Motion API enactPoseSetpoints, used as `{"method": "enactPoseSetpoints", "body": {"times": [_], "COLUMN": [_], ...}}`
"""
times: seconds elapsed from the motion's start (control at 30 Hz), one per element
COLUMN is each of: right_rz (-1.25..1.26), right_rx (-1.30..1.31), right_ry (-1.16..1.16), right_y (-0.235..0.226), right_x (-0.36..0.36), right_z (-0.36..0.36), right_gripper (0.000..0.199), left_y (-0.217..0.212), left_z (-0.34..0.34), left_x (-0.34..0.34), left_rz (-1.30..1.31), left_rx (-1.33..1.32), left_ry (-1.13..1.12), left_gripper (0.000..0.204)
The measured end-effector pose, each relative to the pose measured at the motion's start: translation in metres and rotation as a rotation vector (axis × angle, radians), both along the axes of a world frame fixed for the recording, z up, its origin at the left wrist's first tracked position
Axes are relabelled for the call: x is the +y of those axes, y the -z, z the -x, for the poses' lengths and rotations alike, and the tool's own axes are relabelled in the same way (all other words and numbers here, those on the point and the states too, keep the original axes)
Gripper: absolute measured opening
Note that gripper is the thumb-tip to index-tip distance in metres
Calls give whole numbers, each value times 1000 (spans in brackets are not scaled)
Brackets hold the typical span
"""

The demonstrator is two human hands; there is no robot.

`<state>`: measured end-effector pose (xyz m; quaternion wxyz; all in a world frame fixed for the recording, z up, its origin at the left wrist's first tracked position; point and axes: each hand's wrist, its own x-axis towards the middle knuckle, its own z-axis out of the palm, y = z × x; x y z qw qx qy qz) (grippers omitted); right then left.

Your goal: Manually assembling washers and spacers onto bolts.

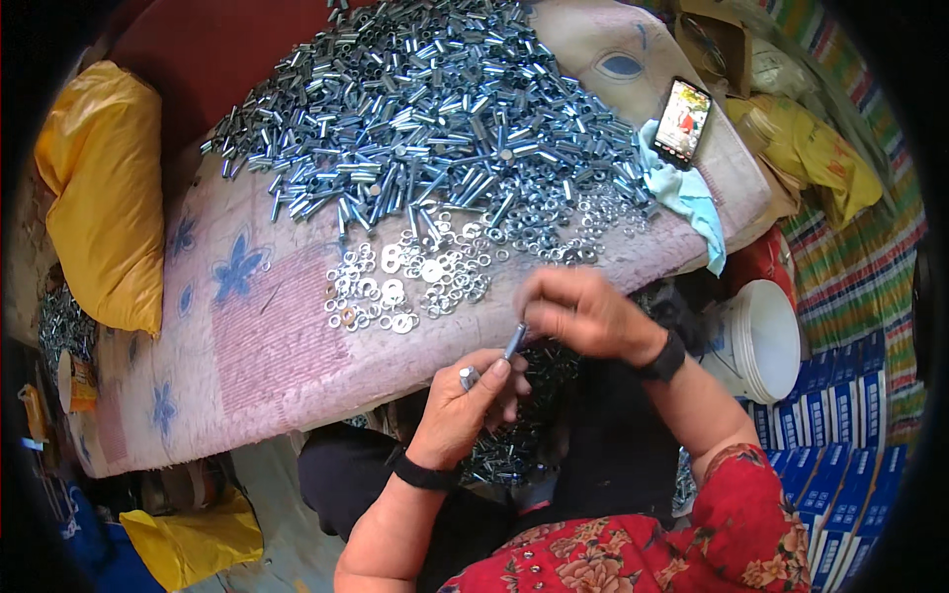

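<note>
Left hand (453, 417): grip clamped on bolt (514, 343) by mattress's (297, 381) near edge, tip likely bared for working.
Right hand (590, 316): at tip, blurred; cannot tell grip.
Washers (432, 270): near that edge, probably for reach.

The bolt (515, 341) I watch over my remote feed, near centre, is smooth, shiny metal. Beyond it I see washers (432, 270) in bright metal and, farther, a pile (415, 114) of glossy metal. The cover (198, 395) beneath looks like matt, slightly rough cloth. Far right: a matt cloth rag (692, 198), a glossy phone (683, 121). Right: a smooth plastic bucket (769, 341). Left: a shiny, crinkled plastic sack (107, 198).
</note>
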<state>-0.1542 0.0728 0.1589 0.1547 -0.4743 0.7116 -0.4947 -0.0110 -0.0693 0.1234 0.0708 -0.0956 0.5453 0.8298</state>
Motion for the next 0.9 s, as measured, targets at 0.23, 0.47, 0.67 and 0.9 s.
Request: {"method": "enactPoseSetpoints", "body": {"times": [0.23, 0.47, 0.67, 0.9], "right_rz": [-67, -324, -89, -396], "right_rx": [846, 1009, 723, 1074], "right_ry": [211, 61, 421, 451], "right_y": [22, 25, 9, 27], "right_x": [-46, -50, -36, -57], "right_z": [103, 106, 132, 157], "right_gripper": [20, 10, 13, 10], "left_y": [4, 12, 14, 13], "left_z": [-7, -8, -7, -5], "left_x": [-10, -17, -12, -11], "left_rz": [-107, -132, -164, -169], "left_rx": [-24, -27, -41, -19], "left_ry": [-121, -170, -216, -175], "left_gripper": [26, 26, 25, 28]}}
